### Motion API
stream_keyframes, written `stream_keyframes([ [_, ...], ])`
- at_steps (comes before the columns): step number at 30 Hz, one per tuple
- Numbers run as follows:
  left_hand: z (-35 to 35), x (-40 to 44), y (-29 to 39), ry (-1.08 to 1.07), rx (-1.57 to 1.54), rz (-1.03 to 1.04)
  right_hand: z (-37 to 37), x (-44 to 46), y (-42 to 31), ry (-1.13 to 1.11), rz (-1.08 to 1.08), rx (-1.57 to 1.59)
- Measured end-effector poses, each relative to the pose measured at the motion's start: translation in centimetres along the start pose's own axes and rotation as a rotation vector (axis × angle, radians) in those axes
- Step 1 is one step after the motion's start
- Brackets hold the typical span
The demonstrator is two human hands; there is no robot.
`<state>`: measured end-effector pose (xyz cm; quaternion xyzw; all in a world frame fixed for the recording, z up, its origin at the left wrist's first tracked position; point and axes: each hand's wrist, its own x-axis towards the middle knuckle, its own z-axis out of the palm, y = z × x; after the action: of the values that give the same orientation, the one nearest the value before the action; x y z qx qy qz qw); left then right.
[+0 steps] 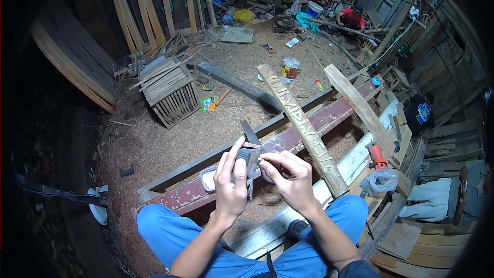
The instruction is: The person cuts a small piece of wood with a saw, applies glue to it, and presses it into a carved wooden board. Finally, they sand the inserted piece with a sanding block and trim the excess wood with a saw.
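In front of my knees, my left hand (230,189) is closed around a dark piece with a ridged, block-like side (241,157) and dark flat strips sticking out up and down. I cannot make out its exact kind. Close against its right side is my right hand (290,175), its thumb and index finger pinched together at the piece's edge. Whatever lies between those fingertips is too small to name. Behind the left hand a white tub (208,179) is partly hidden. A carved wooden plank (296,116) with raised shapes slants across the beams to the right.
Below the hands runs a worn maroon beam (329,117). To the right are a red power tool (376,155), a plastic bag (380,181) and a bare plank (355,102). A slatted crate (169,90) and paint can (290,69) stand beyond. A person in red (352,19) crouches far back.
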<state>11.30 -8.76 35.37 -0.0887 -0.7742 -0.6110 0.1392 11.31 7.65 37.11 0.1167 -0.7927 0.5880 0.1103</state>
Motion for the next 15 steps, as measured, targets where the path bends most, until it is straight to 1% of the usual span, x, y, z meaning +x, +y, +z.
stream_keyframes([
  [2,0.1,0.0,0.4,-0.006,0.045,-0.013,0.2,0.1,0.2,0.062,-0.152,-0.174],
  [5,0.5,-0.2,0.6,0.005,0.13,-0.011,0.8,0.0,0.5,0.115,-0.144,-0.174],
  [7,1.2,-0.5,0.5,0.05,0.245,0.046,1.5,0.0,0.8,0.148,-0.157,-0.211],
  [8,1.5,-0.8,0.2,0.06,0.272,0.026,2.0,-0.1,1.0,0.181,-0.171,-0.25],
  [9,1.7,-0.6,-0.8,0.061,0.27,0.024,2.9,-0.7,1.3,0.19,-0.137,-0.256],
  [11,1.8,-0.2,-2.3,0.102,0.238,-0.01,3.8,-1.4,2.0,0.133,-0.215,-0.274],
  [12,1.5,-0.2,-2.1,0.069,0.221,-0.049,4.1,-1.7,2.2,0.147,-0.199,-0.264],
  [13,1.5,-0.1,-1.5,0.076,0.223,-0.044,4.0,-1.1,2.6,0.146,-0.207,-0.26],
  [15,2.5,-0.7,-0.5,0.063,0.193,-0.145,3.2,0.3,3.2,0.229,-0.176,-0.309],
])
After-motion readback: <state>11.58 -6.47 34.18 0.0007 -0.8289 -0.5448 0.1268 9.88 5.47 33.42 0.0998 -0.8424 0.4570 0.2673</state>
